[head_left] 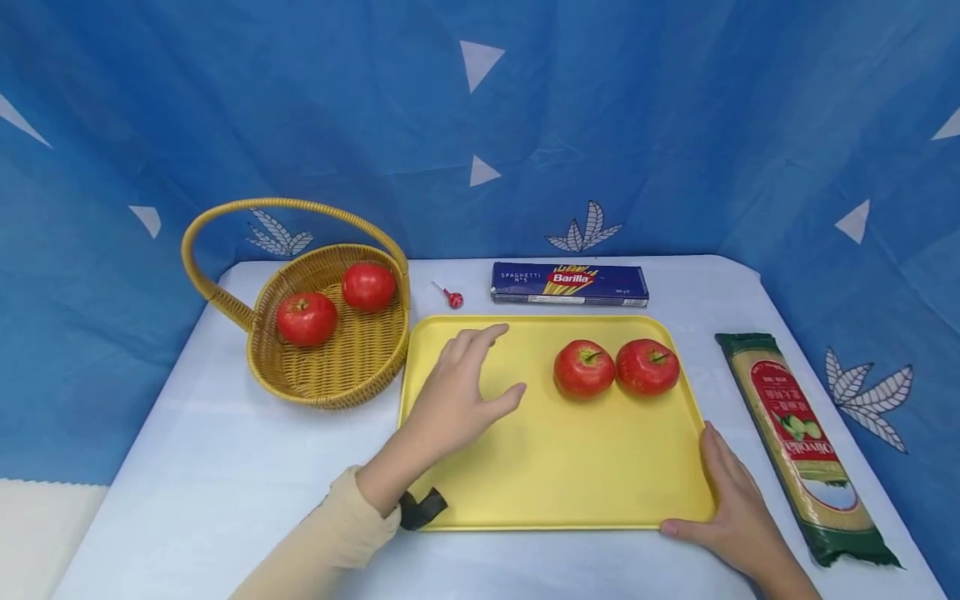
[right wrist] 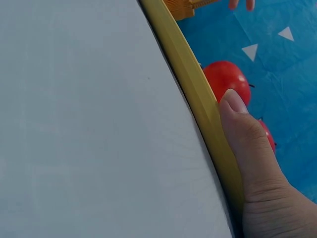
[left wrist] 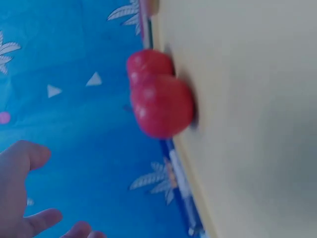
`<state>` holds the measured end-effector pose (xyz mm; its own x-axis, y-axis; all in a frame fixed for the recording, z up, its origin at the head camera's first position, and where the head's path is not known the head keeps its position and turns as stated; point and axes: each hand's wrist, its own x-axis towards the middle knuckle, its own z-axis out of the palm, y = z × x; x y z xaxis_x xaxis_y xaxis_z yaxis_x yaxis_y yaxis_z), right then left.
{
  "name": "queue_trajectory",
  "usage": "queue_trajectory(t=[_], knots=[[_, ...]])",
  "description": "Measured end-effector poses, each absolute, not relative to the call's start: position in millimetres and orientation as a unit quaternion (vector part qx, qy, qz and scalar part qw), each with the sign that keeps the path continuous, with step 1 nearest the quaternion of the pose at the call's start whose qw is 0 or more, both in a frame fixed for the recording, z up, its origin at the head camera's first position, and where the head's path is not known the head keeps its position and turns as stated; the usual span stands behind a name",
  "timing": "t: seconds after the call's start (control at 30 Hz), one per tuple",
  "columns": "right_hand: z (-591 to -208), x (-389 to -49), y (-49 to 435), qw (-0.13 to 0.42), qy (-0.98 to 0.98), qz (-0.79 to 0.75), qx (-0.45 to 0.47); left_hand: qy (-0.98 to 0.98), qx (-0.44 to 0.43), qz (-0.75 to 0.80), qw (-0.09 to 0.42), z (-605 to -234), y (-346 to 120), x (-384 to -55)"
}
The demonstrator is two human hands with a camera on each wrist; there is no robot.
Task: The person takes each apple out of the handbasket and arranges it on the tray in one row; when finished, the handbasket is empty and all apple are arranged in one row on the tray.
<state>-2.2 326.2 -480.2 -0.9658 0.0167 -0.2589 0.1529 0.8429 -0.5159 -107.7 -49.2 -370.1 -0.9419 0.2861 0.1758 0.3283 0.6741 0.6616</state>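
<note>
A yellow tray (head_left: 555, 467) lies on the table with two red apples (head_left: 584, 369) side by side near its back right. Above the tray's left part hovers my left hand (head_left: 461, 392), its fingers spread from the thumb and nothing between them. My right hand (head_left: 738, 508) holds the tray's front right corner, thumb on the front rim and fingers along the right side. In the right wrist view the thumb (right wrist: 252, 144) lies against the tray rim; the other fingers are hidden there. The left wrist view shows the apples (left wrist: 163, 106) beyond my left fingers.
A wicker basket (head_left: 360, 387) with a tall handle stands left of the tray, two red apples (head_left: 307, 319) inside. Behind the tray lie a red lollipop (head_left: 454, 298) and a blue spaghetti box (head_left: 570, 284). A long noodle packet (head_left: 810, 450) lies right of my right hand.
</note>
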Motion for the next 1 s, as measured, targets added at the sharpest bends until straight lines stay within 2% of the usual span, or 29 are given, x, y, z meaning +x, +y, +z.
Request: queue_trajectory(t=[0.27,0.4,0.5,0.63,1.0], knots=[[-481,3,330,0.109,0.951,-0.287,0.04,-0.908,-0.061,-0.381,0.16,-358,-114,-107],[-482,3,331,0.107,0.95,-0.29,0.043,-0.906,0.015,-0.376,0.192,-365,-148,-123],[-482,3,331,0.112,0.949,-0.29,0.047,-0.912,0.074,-0.362,0.179,-372,-174,-137],[-482,1,329,0.118,0.949,-0.288,0.051,-0.921,0.131,-0.34,0.136,-382,-201,-151],[-484,-1,328,0.114,0.949,-0.29,0.04,-0.931,0.177,-0.315,0.053,-404,-227,-174]])
